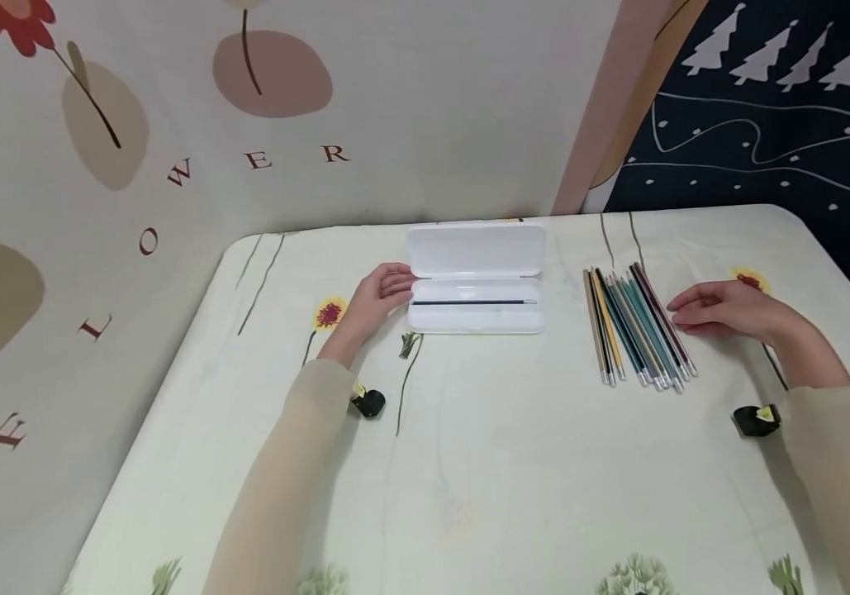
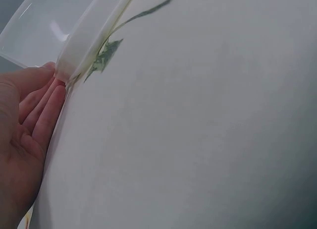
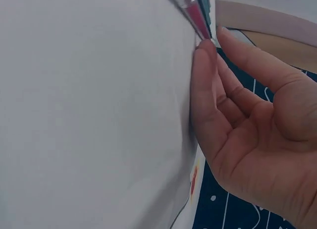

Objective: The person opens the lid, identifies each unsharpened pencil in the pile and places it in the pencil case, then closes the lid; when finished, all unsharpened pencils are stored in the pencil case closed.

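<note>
A white pencil case [image 1: 477, 324] lies with its lid [image 1: 477, 250] raised and one dark pencil [image 1: 472, 302] lengthwise inside. At its left end, my left hand [image 1: 380, 296] holds the edge; in the left wrist view the thumb and fingertips [image 2: 58, 90] meet at the case's corner [image 2: 74, 60]. To the right, a loose row of several pencils [image 1: 636, 326] lies on the cloth, brown, yellow, black, teal and maroon. Beside the maroon ones is my right hand [image 1: 729, 310], its fingers loosely bent near the outermost pencil [image 3: 198, 21] and not wrapped around it.
A pale flower-print cloth [image 1: 514, 463] covers the table. Behind stands a light printed curtain [image 1: 432, 107], with a dark tree-patterned fabric [image 1: 766, 140] at the right. Small black wrist devices [image 1: 757, 421] sit by both sleeves.
</note>
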`<action>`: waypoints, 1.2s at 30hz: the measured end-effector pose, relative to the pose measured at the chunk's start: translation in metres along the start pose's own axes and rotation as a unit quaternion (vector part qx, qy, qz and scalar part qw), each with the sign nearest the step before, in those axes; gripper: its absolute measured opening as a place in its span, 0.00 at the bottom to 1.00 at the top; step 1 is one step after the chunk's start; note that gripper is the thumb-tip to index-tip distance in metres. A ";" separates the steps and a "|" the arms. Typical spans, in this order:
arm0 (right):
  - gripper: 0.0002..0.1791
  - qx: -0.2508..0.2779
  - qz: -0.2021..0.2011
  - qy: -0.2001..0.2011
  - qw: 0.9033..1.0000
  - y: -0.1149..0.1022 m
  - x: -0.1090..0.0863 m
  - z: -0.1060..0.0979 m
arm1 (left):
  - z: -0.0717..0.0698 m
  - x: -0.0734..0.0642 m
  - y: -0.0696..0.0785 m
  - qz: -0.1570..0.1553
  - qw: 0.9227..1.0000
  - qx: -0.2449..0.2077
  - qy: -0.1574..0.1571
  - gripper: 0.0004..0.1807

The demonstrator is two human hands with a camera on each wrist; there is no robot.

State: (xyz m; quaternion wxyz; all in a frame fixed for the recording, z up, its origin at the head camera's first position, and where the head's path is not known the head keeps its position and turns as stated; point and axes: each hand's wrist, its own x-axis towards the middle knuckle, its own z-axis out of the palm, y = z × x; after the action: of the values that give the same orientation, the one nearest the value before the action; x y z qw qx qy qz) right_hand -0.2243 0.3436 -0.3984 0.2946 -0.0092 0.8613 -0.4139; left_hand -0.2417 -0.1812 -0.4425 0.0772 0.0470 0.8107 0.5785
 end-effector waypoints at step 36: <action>0.24 -0.075 -0.007 0.048 0.996 -0.014 0.008 0.003 | 0.000 -0.004 0.013 -0.021 1.000 -0.012 -0.005 0.23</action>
State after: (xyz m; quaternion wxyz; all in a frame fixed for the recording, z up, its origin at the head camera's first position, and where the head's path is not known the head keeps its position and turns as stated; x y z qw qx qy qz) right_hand -0.2329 0.3302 -0.3933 0.2483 -0.0174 0.9030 -0.3503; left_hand -0.2377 -0.1775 -0.4304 0.0936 0.0321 0.8044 0.5858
